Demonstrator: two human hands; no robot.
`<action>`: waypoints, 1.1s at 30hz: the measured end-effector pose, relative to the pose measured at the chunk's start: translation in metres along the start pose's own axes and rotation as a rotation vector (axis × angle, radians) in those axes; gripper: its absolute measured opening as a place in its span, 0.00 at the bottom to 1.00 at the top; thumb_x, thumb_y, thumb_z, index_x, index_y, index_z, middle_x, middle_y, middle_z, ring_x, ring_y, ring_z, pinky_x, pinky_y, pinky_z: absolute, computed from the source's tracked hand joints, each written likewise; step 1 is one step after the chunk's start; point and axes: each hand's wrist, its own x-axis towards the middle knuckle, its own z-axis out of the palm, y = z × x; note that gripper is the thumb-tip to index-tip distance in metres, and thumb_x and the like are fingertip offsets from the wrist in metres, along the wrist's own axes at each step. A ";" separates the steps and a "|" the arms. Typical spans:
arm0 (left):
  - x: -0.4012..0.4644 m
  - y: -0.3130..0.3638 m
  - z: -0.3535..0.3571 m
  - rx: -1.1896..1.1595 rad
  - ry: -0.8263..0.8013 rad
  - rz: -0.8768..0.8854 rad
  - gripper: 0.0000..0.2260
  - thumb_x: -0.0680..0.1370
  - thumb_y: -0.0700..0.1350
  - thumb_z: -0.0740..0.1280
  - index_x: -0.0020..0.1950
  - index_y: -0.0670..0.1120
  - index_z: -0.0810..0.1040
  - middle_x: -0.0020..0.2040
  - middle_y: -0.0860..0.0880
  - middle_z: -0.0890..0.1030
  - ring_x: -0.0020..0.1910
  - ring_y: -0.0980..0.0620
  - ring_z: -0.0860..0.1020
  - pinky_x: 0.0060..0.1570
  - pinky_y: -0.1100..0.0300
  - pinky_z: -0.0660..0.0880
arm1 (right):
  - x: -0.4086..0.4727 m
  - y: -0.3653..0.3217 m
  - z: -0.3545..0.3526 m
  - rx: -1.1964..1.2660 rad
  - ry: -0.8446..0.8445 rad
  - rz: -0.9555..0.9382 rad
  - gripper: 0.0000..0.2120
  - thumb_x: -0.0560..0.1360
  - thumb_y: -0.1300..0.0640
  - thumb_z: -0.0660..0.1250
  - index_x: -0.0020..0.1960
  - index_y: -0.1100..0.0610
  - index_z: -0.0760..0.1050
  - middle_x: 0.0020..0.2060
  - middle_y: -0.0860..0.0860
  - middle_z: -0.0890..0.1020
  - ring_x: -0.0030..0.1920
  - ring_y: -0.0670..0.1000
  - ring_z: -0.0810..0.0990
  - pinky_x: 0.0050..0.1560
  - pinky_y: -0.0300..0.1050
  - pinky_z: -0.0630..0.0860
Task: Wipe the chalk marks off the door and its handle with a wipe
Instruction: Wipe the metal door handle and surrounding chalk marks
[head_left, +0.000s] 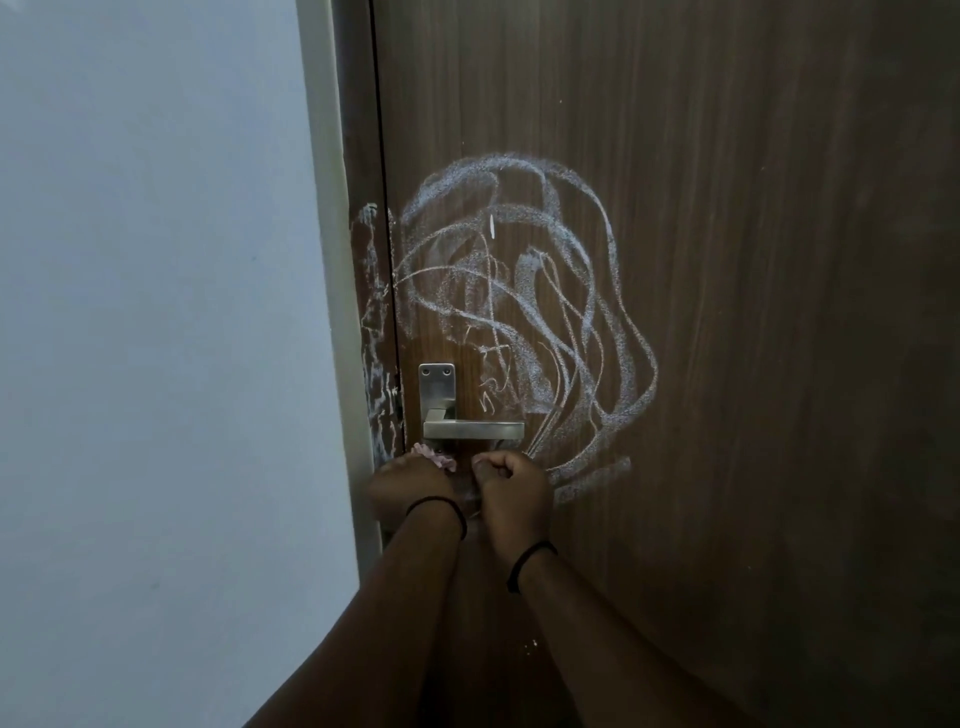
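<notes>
Brown door (727, 260) scrawled with chalk (519, 291), left hand (410, 486) clutching pinkish wipe (435, 458), right hand (514, 488) fisted, contents unclear

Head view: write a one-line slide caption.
Both hands, left holding a pinkish wipe, right curled, just below the metal handle of a chalk-scribbled wooden door.

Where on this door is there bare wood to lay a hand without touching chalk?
Bare: the door right of the chalk scribble, and above it. Crowded: around the handle, where left hand and right hand sit, and the chalked frame edge.
</notes>
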 end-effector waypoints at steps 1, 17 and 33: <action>0.000 0.002 0.000 -0.205 -0.020 -0.070 0.13 0.83 0.44 0.59 0.56 0.44 0.83 0.54 0.45 0.84 0.53 0.47 0.82 0.45 0.60 0.73 | 0.001 0.000 -0.003 0.003 -0.003 0.002 0.05 0.78 0.57 0.69 0.48 0.55 0.83 0.35 0.45 0.82 0.35 0.42 0.78 0.33 0.33 0.72; 0.000 0.094 -0.004 0.101 -0.104 0.741 0.06 0.77 0.47 0.71 0.49 0.48 0.87 0.44 0.52 0.86 0.32 0.65 0.75 0.30 0.78 0.65 | -0.004 0.003 -0.012 0.043 -0.081 -0.024 0.05 0.78 0.63 0.68 0.46 0.58 0.82 0.34 0.49 0.82 0.36 0.46 0.82 0.37 0.43 0.80; -0.022 0.082 0.016 1.027 -0.447 1.351 0.03 0.77 0.38 0.68 0.49 0.42 0.82 0.48 0.42 0.83 0.48 0.44 0.81 0.48 0.51 0.80 | -0.020 -0.019 -0.045 -0.177 -0.061 -0.215 0.15 0.78 0.61 0.66 0.34 0.48 0.74 0.25 0.45 0.72 0.28 0.42 0.70 0.31 0.35 0.68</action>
